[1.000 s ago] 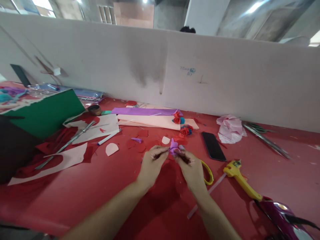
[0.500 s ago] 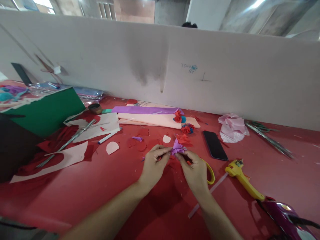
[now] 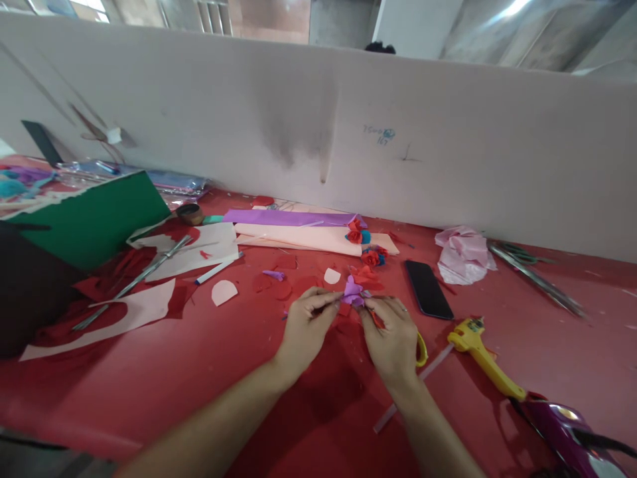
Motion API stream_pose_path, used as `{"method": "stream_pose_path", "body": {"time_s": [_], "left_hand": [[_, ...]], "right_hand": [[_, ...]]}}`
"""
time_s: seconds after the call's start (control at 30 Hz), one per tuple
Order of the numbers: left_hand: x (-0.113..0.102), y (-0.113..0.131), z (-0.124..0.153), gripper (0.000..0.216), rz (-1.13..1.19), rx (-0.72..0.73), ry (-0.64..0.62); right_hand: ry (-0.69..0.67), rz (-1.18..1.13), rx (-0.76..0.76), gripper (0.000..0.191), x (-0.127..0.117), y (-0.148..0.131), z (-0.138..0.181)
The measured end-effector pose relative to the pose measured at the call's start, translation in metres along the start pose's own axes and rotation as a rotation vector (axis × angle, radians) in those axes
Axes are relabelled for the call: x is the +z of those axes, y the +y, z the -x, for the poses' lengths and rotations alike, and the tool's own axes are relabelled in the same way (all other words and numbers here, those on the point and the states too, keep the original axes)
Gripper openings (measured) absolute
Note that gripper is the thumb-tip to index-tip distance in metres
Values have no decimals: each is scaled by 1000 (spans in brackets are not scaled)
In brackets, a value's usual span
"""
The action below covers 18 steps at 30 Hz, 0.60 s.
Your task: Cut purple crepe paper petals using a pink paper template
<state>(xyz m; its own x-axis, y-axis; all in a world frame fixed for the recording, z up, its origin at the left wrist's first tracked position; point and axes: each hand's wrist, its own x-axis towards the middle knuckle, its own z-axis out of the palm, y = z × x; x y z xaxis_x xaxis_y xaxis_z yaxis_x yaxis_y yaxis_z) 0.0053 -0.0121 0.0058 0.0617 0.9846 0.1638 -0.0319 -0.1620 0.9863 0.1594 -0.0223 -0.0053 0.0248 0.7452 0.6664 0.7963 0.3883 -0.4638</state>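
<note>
Purple, crinkled and thin, in the head view: a small flower-like piece, held just above the red worktop between left hand and right hand. Hands near each other but apart, fingertips pinched on the piece from either side; exact placing of the thumbs too small to tell.

Probably very light, paper or something like it by the look, so no call for a hard squeeze. Likely soft and pliable, quick to crease, easy to tear or flatten at the ruffled rim. Little slip to expect from so matt a surface. Best taken low, wherever the petals gather, with thumb and fingertip, leaving the flared tips free; that base not clearly visible.

Beyond the hands, a pale petal-shaped cut-out, flat and better lifted by its edge, and, farther left, a narrow purple twist, likely just as easily crushed. Also beyond, red-and-blue flowers. Just beside the right hand and partly hidden by it, a yellow loop; farther right, a black phone and a yellow glue gun.
</note>
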Motion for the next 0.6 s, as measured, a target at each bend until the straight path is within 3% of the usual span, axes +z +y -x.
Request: {"method": "stream_pose_path", "body": {"time_s": [0.27,0.6], "left_hand": [[0,1,1,25,-79,74,-13],[1,-4,6,30,-230,233,-5]], "right_hand": [[34,-170,54,3,-2,-11,0],[171,-13,13,9,-5,-14,2]]}}
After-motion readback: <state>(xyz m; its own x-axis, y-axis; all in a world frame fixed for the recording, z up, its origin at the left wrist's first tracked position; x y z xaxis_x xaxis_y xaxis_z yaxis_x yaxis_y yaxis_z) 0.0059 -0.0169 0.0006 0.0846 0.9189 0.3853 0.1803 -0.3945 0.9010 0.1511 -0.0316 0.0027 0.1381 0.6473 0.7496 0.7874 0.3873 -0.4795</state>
